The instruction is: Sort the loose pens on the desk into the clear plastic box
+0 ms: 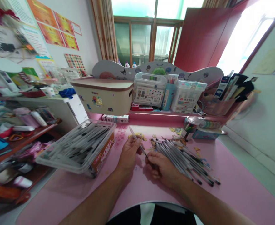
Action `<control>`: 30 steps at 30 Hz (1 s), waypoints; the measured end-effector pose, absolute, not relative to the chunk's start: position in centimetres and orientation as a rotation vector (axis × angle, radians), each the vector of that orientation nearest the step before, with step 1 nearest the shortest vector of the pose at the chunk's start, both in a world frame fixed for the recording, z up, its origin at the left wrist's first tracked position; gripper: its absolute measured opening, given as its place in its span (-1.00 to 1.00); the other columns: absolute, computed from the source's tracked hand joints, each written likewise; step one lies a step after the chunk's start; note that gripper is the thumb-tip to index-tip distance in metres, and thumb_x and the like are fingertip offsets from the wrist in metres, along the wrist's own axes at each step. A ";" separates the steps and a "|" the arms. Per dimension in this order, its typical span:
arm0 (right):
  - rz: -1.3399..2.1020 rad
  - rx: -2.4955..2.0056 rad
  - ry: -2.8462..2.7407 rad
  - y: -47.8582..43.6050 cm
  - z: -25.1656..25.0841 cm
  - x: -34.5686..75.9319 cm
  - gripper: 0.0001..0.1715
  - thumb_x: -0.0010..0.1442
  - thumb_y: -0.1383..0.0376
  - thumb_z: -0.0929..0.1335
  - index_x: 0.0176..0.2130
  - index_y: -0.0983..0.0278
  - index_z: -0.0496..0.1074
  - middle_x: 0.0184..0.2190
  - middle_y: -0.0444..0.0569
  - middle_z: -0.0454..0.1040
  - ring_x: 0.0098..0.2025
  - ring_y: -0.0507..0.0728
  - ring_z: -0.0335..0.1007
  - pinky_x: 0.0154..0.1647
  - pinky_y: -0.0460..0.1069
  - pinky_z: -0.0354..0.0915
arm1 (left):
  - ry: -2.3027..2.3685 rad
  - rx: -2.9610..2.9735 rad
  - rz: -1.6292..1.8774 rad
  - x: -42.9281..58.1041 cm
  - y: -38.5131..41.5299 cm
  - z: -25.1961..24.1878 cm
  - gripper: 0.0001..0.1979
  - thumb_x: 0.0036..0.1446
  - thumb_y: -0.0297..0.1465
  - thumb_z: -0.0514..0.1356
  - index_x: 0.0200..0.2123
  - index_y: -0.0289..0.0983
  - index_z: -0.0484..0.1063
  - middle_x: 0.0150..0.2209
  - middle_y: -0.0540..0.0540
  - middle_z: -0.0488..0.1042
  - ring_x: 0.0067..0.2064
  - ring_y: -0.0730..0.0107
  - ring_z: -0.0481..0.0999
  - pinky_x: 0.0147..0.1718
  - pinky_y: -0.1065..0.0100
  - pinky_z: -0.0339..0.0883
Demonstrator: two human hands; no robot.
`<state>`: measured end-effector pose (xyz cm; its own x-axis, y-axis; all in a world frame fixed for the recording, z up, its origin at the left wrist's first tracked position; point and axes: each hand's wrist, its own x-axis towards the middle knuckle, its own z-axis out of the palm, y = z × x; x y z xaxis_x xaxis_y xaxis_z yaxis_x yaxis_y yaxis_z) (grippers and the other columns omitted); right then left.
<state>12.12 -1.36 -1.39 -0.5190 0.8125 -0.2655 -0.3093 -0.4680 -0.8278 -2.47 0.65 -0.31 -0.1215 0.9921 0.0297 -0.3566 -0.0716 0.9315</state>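
Observation:
Both hands meet over a pink desk (233, 187). My left hand (129, 153) is closed round a slim grey pen (135, 137), which slants up and away from it. My right hand (162, 168) pinches the pen's lower tip with closed fingers. Right beside my right hand lies a loose pile of several similar pens (186, 157), fanned out on the desk. To the left of my left hand stands a clear plastic box (81, 147) with an orange label, filled with several more pens.
A cream storage box (103, 95), clear marker cases (149, 89) and a pen cup (189, 126) line the raised back shelf. A cluttered red shelf (20, 140) stands to the left. Window and red door behind; floor drops off at the right edge.

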 end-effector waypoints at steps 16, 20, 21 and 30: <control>1.969 -0.933 -1.187 -1.3 -0.8 13.3 -0.69 -0.05 0.16 0.46 -0.52 0.27 0.32 -0.71 -0.24 0.26 -0.73 -0.11 -0.04 -0.72 -0.13 -0.21 | 0.691 0.183 1.297 -3.8 1.9 0.0 -0.68 -0.23 -0.69 0.07 -0.34 -0.35 0.41 -0.44 -0.08 0.48 -0.62 0.59 0.30 -0.76 0.59 0.03; 1.666 -0.978 -1.188 -0.8 -1.4 12.6 -0.64 0.05 0.08 0.46 -0.44 0.28 0.35 -0.61 -0.19 0.32 -0.61 -0.06 0.10 -0.60 -0.12 -0.02 | 0.647 0.354 1.087 -1.6 0.1 -0.6 -0.70 -0.12 -0.62 0.18 -0.24 -0.34 0.47 -0.42 -0.05 0.47 -0.56 0.56 0.38 -0.68 0.58 0.18; 1.654 -0.977 -1.212 -0.7 -1.6 12.5 -0.63 0.06 0.06 0.45 -0.42 0.28 0.35 -0.60 -0.18 0.34 -0.59 -0.05 0.13 -0.58 -0.11 0.01 | 0.661 0.388 1.057 -1.1 -0.2 -0.8 -0.76 -0.07 -0.57 0.23 -0.25 -0.33 0.47 -0.44 -0.04 0.47 -0.57 0.55 0.39 -0.68 0.57 0.19; 1.556 -0.904 -1.052 -0.6 -2.4 12.2 -0.75 -0.10 0.38 0.32 -0.32 0.20 0.28 -0.43 -0.17 0.33 -0.48 0.02 0.24 -0.52 -0.10 0.16 | 0.766 0.258 1.134 -1.2 0.4 -0.6 -0.87 0.23 -0.46 0.14 -0.37 -0.36 0.41 -0.40 -0.16 0.53 -0.39 0.34 0.59 -0.42 0.34 0.51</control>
<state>12.23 -0.59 -2.35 -0.2110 0.9765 -0.0435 -0.3232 -0.1118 -0.9397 -1.21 0.36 -0.57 0.2058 0.8854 -0.4169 -0.7175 0.4262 0.5509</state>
